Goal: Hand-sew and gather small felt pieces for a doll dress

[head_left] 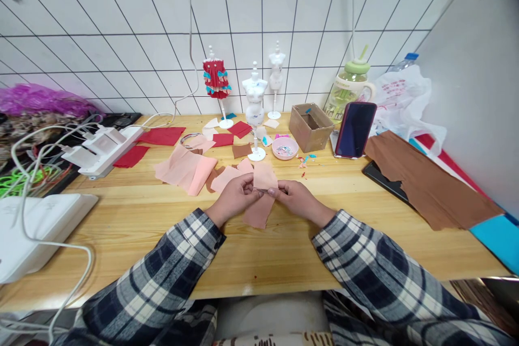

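Observation:
Between my two hands is a piece of peach fabric (265,175), pinched along a line across its middle, with a darker pink part hanging below toward me. My left hand (237,197) grips its left side with thumb and fingers closed. On the other side my right hand (298,199) pinches it in the same way, thumb on top. A thin dark line shows at the pinch, too small to name. Just beyond my left hand lie loose peach fabric scraps (186,167). A white mini dress form (255,108) stands upright beyond the held fabric.
Behind stand a dress form in red ruffles (216,81) and a bare one (276,73). A pink bowl of beads (285,148), a cardboard box (311,127), a phone (356,130) and brown fabric (433,184) lie rightward. A power strip (109,151) with cables is at left.

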`<state>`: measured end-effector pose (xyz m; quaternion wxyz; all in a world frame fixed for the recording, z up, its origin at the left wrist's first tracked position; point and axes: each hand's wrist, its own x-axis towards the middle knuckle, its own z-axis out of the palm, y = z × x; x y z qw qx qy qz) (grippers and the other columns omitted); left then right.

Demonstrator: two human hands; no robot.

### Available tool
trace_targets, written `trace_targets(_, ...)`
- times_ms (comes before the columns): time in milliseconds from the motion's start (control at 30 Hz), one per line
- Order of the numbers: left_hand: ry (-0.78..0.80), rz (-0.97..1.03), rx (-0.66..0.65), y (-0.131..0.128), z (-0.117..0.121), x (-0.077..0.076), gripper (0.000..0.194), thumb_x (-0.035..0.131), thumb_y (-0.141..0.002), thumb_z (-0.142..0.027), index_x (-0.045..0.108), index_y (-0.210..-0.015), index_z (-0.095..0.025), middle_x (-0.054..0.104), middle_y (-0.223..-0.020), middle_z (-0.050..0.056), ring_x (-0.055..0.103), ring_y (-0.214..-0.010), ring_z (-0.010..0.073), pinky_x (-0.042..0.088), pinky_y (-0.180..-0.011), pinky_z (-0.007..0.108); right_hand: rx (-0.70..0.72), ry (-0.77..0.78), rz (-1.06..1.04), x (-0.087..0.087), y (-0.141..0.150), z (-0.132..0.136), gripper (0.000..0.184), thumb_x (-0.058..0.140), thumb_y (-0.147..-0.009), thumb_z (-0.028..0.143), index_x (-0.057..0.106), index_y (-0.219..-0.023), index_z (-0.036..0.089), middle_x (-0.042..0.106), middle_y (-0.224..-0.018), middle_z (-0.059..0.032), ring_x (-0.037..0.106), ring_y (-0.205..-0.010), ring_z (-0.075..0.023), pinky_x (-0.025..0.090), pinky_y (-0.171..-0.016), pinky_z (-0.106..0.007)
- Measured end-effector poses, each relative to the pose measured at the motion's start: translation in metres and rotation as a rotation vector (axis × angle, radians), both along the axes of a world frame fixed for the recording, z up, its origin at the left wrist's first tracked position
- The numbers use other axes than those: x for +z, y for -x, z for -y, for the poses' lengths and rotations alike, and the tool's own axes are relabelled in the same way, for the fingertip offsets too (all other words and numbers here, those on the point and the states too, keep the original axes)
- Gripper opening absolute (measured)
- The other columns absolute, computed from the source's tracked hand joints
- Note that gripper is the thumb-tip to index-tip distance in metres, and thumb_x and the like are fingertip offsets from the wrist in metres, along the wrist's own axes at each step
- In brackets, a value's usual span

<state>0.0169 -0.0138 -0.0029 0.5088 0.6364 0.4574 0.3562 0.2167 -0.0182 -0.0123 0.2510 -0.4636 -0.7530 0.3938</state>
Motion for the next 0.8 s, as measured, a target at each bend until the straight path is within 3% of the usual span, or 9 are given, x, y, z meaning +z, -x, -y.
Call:
trace_targets(267, 0.005, 0.04, -0.097, -0.0011, 0.0001, -0.0023, 0.032, 0.069, -0.076, -0.028, 0.066, -0.103, -0.013, 0.073, -0.1, 0.009, 0.068, -0.087, 0.022, 0.051, -0.075, 0.031, 0.006, -0.006, -0.01, 0.0026, 0.0012, 0.0006, 0.035, 0.049, -0.091, 0.042, 0.072, -0.096, 0.016, 0.072, -0.084, -0.0021, 0.059, -0.073, -0.0161, 0.04, -0.065, -0.024)
trace_targets(467, 0.032, 0.067, -0.107, -0.0012, 0.0, 0.0008, 0.037, 0.07, -0.074, -0.029, 0.066, -0.106, -0.012, 0.073, -0.106, 0.011, 0.069, -0.092, 0.0243, 0.052, -0.08, 0.034, 0.017, 0.03, -0.054, 0.0038, 0.0002, 0.0011, 0.033, 0.052, -0.09, 0.041, 0.072, -0.106, 0.019, 0.074, -0.104, -0.0039, 0.065, -0.09, -0.021, 0.046, -0.077, -0.028)
trace_targets(800, 0.007, 0.015, -0.098, 0.0, -0.0002, -0.0028, 0.033, 0.069, -0.075, -0.031, 0.066, -0.103, -0.013, 0.072, -0.094, 0.007, 0.067, -0.08, 0.0187, 0.05, -0.07, 0.028, 0.001, 0.01, -0.019, 0.0031, 0.0003, 0.0011, 0.034, 0.05, -0.092, 0.041, 0.072, -0.104, 0.018, 0.074, -0.098, -0.0038, 0.064, -0.084, -0.0198, 0.044, -0.072, -0.027)
